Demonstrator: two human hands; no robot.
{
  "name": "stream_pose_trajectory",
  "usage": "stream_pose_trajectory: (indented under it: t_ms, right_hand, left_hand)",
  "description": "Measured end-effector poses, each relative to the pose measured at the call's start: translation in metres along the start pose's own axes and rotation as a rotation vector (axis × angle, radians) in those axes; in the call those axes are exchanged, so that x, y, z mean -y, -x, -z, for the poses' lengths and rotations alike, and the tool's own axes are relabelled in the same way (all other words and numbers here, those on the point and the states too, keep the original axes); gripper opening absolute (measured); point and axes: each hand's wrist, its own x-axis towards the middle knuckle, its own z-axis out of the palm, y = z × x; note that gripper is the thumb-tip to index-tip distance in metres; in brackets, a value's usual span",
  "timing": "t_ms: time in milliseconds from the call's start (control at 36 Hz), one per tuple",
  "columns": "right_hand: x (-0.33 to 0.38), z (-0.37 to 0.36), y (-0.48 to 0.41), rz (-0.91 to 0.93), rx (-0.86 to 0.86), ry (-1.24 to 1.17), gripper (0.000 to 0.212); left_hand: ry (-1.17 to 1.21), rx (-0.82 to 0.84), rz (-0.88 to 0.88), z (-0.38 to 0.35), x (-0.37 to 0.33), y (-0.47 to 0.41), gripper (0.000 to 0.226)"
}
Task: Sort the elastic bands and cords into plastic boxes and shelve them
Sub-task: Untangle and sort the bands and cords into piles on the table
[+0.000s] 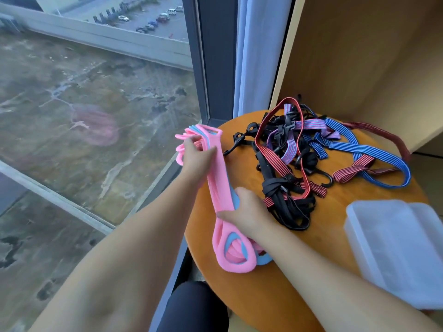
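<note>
Firmly, left hand (197,160) and right hand (245,214) both in a grip on the pink-and-blue elastic bands (218,180).

window (96,92): daylight, parking lot far below | round wooden table (275,283) beside it | beige wall (359,56) behind

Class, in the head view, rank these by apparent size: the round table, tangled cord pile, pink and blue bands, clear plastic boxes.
1. round table
2. tangled cord pile
3. clear plastic boxes and pink and blue bands look about alike; the boxes run off the frame, so these two stay unranked.
</note>
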Motion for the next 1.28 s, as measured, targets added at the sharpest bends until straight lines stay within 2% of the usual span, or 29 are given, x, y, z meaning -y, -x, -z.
stream_pose_trajectory:
  t_ms: [111, 194, 250, 306, 333, 417, 500, 667, 778, 917, 1111, 1222, 1278]
  right_hand:
    - [-0.004, -0.003, -0.001, -0.012, 0.040, 0.076, 0.040]
    - [-0.004, -0.001, -0.001, -0.007, 0.059, 0.077, 0.038]
    - [-0.003, 0.001, 0.001, -0.001, 0.075, 0.071, 0.038]
    - [-0.003, 0.003, 0.003, 0.006, 0.092, 0.062, 0.039]
    - [-0.003, 0.004, 0.004, 0.009, 0.098, 0.056, 0.040]
    - [-0.003, 0.005, 0.008, 0.019, 0.090, 0.051, 0.039]
    - [-0.001, 0.007, 0.010, 0.019, 0.097, 0.035, 0.038]
    - [-0.001, 0.020, 0.012, 0.000, 0.168, -0.024, 0.030]
    - [-0.001, 0.023, 0.014, -0.002, 0.186, -0.071, 0.024]
    - [0.002, 0.019, 0.012, -0.022, 0.200, -0.144, 0.027]
    - [0.004, 0.022, -0.005, -0.040, 0.198, -0.323, 0.025]
    - [0.006, 0.012, -0.018, -0.050, 0.158, -0.317, 0.024]
    - [0.006, 0.006, -0.022, -0.068, 0.128, -0.272, 0.026]
  left_hand:
    - [-0.120, -0.075, 0.058, 0.003, 0.013, 0.000, 0.042]
    - [-0.100, -0.152, 0.168, 0.000, 0.007, 0.005, 0.038]
    - [-0.116, -0.241, 0.247, -0.001, 0.002, 0.008, 0.049]
    - [-0.041, -0.239, 0.352, 0.000, 0.002, 0.014, 0.060]
    - [0.015, -0.196, 0.396, 0.001, 0.003, 0.017, 0.057]
    - [0.035, -0.050, 0.446, 0.004, 0.002, 0.023, 0.017]
    - [0.021, 0.018, 0.385, 0.005, 0.000, 0.021, 0.010]
    - [0.231, 0.008, 0.323, 0.003, 0.006, 0.026, 0.050]
    - [0.235, -0.005, 0.232, 0.000, 0.003, 0.027, 0.069]
    - [0.190, 0.036, 0.145, 0.003, -0.009, 0.024, 0.060]
    - [0.365, 0.134, 0.035, 0.005, -0.011, 0.000, 0.052]
    - [0.288, 0.185, 0.044, 0.004, -0.010, -0.021, 0.039]
    - [0.185, 0.212, 0.103, 0.002, -0.003, -0.029, 0.044]
